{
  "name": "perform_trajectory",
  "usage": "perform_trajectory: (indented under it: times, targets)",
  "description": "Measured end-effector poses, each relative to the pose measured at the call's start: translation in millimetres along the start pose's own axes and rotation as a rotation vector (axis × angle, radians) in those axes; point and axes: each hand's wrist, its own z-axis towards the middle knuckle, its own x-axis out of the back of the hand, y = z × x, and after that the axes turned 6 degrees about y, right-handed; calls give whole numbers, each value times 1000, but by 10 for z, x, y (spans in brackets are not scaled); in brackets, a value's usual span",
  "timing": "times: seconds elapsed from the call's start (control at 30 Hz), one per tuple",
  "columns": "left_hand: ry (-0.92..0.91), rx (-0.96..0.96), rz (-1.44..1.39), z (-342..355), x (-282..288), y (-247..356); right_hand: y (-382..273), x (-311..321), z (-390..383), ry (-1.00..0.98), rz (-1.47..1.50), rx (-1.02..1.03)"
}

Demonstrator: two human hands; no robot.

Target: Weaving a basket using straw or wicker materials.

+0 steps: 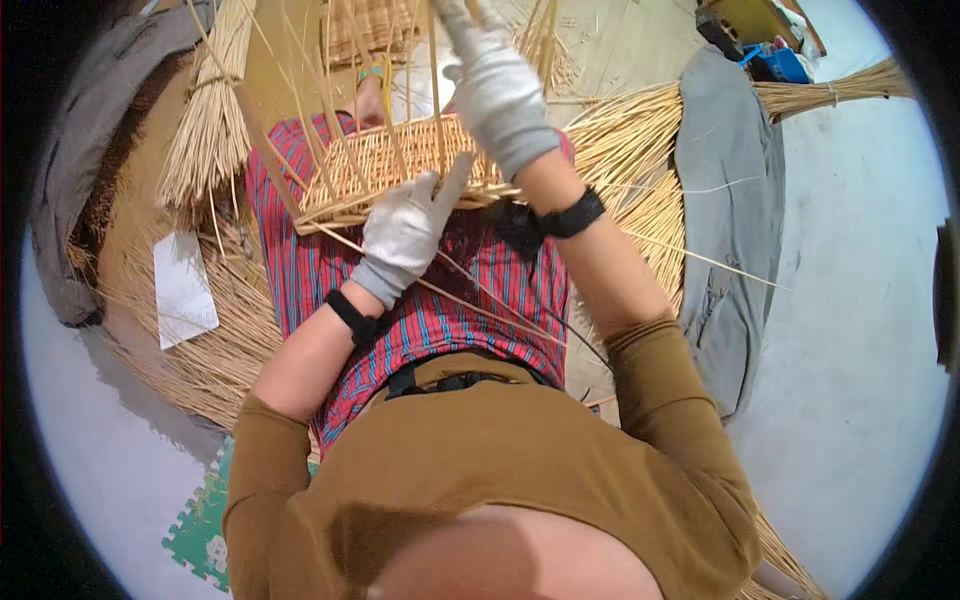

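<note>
A partly woven wicker basket (350, 165) of pale cane lies across my lap, with several tall stakes standing up from it. At its near side my left hand (405, 230), in a white glove, is closed on the woven edge. One of its digits stretches out along the weave. My right hand (500, 105), gloved too, is raised above the basket's right part. A tan cane strand (477, 12) shows between its fingers, whose tips run out at the upper edge. Loose long strands (480, 300) trail from the basket over my red checked cloth (400, 345).
Cane bundles stand at the left (205, 150) and lie at the right (645, 160). Grey cloth (725, 240) covers part of the right bundle. A white sheet (183, 290) rests on loose canes. Another person's foot (370, 100) is beyond the basket. A blue container (780, 65) is far right.
</note>
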Motion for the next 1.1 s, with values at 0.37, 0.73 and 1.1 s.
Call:
perform_trajectory:
  times: [0.37,0.73,1.1]
  targets:
    - [306,-145,90,24,-63,136,350,979,-1030,-156,-122,-62]
    - [-56,-90,-22,25,-253,218,558,65,-436,-1013,-443,272]
    - [-91,83,-58,177,-55,186,-1,697,-923,-342,60,-175]
